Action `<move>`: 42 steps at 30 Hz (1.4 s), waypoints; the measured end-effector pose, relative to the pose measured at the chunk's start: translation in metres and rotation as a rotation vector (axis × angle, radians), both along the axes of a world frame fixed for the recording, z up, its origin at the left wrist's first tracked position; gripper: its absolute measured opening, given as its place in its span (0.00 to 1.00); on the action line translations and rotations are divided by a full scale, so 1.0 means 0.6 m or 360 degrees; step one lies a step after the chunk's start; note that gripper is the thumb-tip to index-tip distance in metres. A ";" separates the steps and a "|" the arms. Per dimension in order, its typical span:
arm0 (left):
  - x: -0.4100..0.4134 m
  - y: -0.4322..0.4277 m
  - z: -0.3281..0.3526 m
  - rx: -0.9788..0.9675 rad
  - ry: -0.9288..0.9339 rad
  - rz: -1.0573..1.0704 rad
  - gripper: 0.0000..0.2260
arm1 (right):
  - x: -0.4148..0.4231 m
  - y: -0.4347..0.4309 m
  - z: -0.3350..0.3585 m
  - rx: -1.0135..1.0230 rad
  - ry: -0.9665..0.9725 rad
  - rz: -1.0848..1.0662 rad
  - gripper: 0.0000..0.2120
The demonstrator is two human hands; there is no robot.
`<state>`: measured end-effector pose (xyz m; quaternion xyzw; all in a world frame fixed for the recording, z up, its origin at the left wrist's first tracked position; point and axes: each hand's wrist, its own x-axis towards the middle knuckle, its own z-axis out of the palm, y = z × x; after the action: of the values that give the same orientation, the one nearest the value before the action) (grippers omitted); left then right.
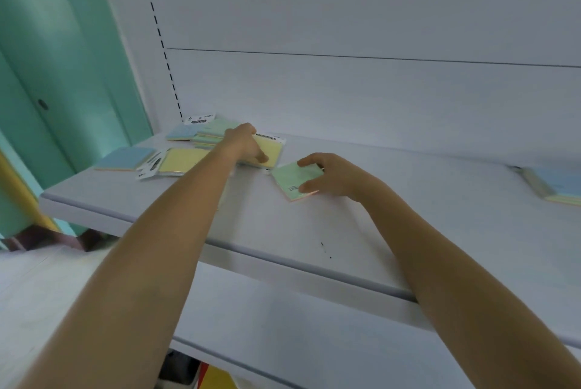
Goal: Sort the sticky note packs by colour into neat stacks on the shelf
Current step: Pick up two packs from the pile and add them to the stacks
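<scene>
— What's nearest from where you sit?

— Both bare forearms reach over the front lip of the white shelf (220, 250); a few dark specks (325, 250) mark its top near the edge; I see the right hand (336, 176) pinching a green pack (294, 181) between thumb and curled fingers, the pack flat on the shelf or just off it, hard to say.

— And further in?

— The left hand (246, 145) lies fingers-down on a yellow pack (270, 152), hiding part of it; whether it grips, I cannot tell; left of it another yellow pack (180, 162) and a blue pack (124, 159); behind, a green stack (213, 134); far right, a blue-topped stack (556, 185).
</scene>
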<state>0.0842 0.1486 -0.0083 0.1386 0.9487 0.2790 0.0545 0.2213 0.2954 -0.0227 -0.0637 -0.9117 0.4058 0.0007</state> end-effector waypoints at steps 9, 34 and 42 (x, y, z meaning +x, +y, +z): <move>0.021 -0.017 -0.014 0.0750 0.0136 0.0050 0.25 | 0.001 0.036 0.004 0.0132 0.0250 -0.0402 0.23; 0.344 0.273 -0.008 0.1201 -0.0053 -0.0475 0.24 | 0.432 0.313 0.026 -0.0583 0.0607 -0.1201 0.20; 0.472 0.462 -0.002 0.1312 -0.0024 -0.0447 0.24 | 0.579 0.473 0.011 -0.0693 0.0641 -0.1147 0.21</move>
<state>0.3676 0.4261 -0.0092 0.2746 0.7294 0.6253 0.0390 0.5687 0.5792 -0.0162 -0.2949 -0.7069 0.5658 0.3053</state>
